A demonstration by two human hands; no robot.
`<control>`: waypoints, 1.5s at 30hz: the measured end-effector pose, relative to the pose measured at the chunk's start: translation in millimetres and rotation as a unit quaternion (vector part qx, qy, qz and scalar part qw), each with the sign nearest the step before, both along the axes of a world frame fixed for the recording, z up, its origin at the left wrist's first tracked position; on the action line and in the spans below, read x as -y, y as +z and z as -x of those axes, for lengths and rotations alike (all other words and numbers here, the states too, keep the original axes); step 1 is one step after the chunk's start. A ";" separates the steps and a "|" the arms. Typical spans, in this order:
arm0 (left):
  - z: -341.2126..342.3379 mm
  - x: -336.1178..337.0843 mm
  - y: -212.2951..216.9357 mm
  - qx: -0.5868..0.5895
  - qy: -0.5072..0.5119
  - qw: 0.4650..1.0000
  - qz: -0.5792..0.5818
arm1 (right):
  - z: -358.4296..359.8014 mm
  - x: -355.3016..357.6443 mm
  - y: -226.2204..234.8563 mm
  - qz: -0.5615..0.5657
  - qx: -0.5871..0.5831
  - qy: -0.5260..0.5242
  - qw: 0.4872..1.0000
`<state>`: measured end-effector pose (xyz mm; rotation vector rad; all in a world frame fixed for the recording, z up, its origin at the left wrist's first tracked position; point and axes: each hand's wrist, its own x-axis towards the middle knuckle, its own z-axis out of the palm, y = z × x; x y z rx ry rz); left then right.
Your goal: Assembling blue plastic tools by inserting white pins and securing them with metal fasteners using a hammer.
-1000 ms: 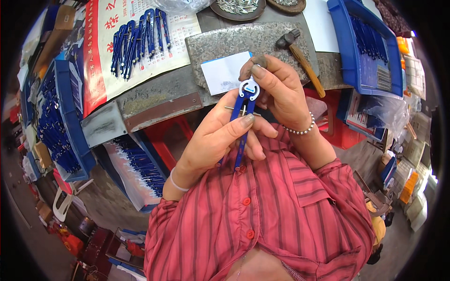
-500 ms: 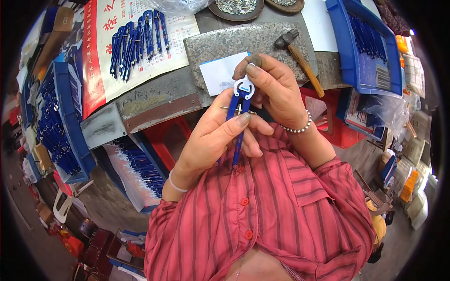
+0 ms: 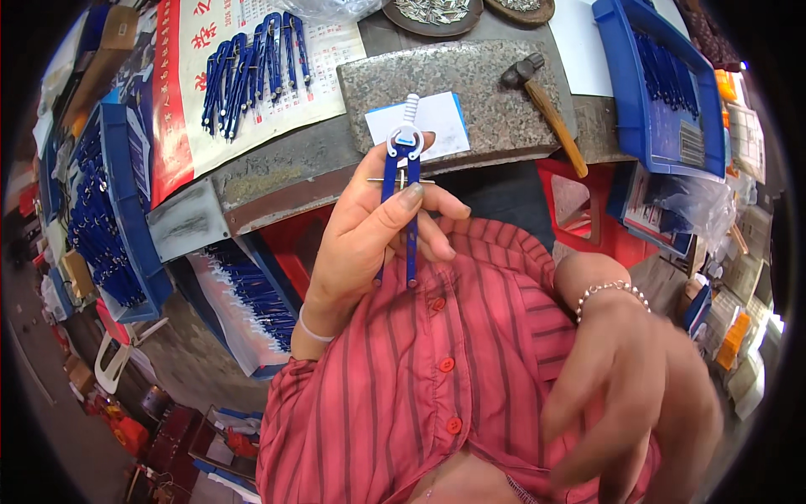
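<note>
My left hand point(image 3: 363, 227) is closed round a blue drawing compass point(image 3: 411, 239), thumb across its legs. The compass stands upright with its white ridged handle point(image 3: 411, 107) on top, a white curved bracket below it, and a thin metal rod crossing the two legs. My right hand point(image 3: 634, 403), wearing a beaded bracelet, is off the compass, low at the right before the striped shirt. It is blurred, its fingers apart and pointing down, with nothing visible in them. Beyond the compass, a white paper packet point(image 3: 443, 126) lies on a stone slab point(image 3: 495, 113).
A hammer point(image 3: 550, 118) lies on the slab's right side. Blue trays point(image 3: 609, 76) of compasses stand right and left. More compasses point(image 3: 252, 71) lie on a printed sheet. Dishes of small metal parts point(image 3: 432, 13) sit at the back. Red stools point(image 3: 600, 218) are under the bench.
My right hand has let go of the compass top and swung down to the right, uncovering the ridged handle. My left hand, with the compass, has shifted slightly left.
</note>
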<state>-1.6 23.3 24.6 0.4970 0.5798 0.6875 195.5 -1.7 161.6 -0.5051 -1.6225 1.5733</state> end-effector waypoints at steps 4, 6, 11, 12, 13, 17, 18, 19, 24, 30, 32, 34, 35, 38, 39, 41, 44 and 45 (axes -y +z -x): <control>2.9 5.2 -0.5 -0.017 -0.004 1.000 -0.004 | 22.8 -21.4 -31.6 -0.077 -0.324 0.097 0.938; 0.6 3.0 -0.5 -0.008 -0.030 0.999 -0.005 | 0.6 -22.5 -38.7 -0.108 -0.315 0.149 0.931; 4.1 8.9 0.2 -0.023 -0.003 1.000 0.002 | -10.5 -14.0 -96.4 0.097 0.102 -0.293 0.946; 3.6 6.5 -5.5 -0.007 -0.024 1.000 -0.004 | -8.2 -25.8 -115.5 0.123 0.096 -0.308 0.938; 3.3 6.8 -6.9 0.005 -0.039 0.999 -0.011 | -1.4 -34.7 -131.3 0.150 0.086 -0.317 0.933; -1.8 8.3 -3.7 0.018 -0.044 0.999 0.006 | 5.8 -50.5 -151.1 0.287 -0.032 -0.111 0.951; -3.1 10.0 -5.1 0.030 -0.049 0.998 0.009 | 7.8 -51.5 -150.9 0.277 -0.008 -0.105 0.955; -3.4 10.4 -5.8 0.040 -0.051 0.998 0.013 | 9.8 -54.0 -151.3 0.269 0.015 -0.098 0.958; -5.8 7.7 -5.3 0.046 -0.040 0.998 0.031 | 12.9 -61.2 -152.1 0.315 -0.019 -0.090 0.945; -15.4 8.8 -0.2 0.014 0.008 0.999 0.046 | 15.7 -58.2 -156.7 0.325 -0.035 -0.121 0.937; -15.8 8.7 0.5 0.013 0.006 0.999 0.048 | 15.3 -56.9 -154.8 0.317 -0.040 -0.129 0.939; -15.5 7.5 1.6 0.003 0.001 0.999 0.046 | 16.2 -56.4 -155.2 0.310 -0.038 -0.135 0.940; -15.5 7.7 1.5 0.003 0.001 0.999 0.046 | 16.6 -56.5 -155.3 0.302 -0.036 -0.140 0.942; -14.0 7.8 -1.2 0.004 0.007 0.999 0.044 | 16.6 -56.5 -155.0 0.293 -0.028 -0.143 0.945; -12.0 6.9 -4.0 0.019 -0.010 0.999 0.033 | 17.4 -56.2 -155.0 0.293 -0.028 -0.143 0.945; -11.0 6.7 -5.6 0.034 -0.027 0.999 0.023 | 19.0 -54.1 -155.9 0.293 -0.037 -0.166 0.941; -11.1 6.9 -4.4 0.016 -0.032 0.999 0.015 | 16.9 -54.5 -160.6 0.252 -0.028 -0.160 0.954; -11.3 6.8 -3.7 0.009 -0.034 0.999 0.009 | 15.6 -54.9 -159.2 0.250 -0.027 -0.161 0.955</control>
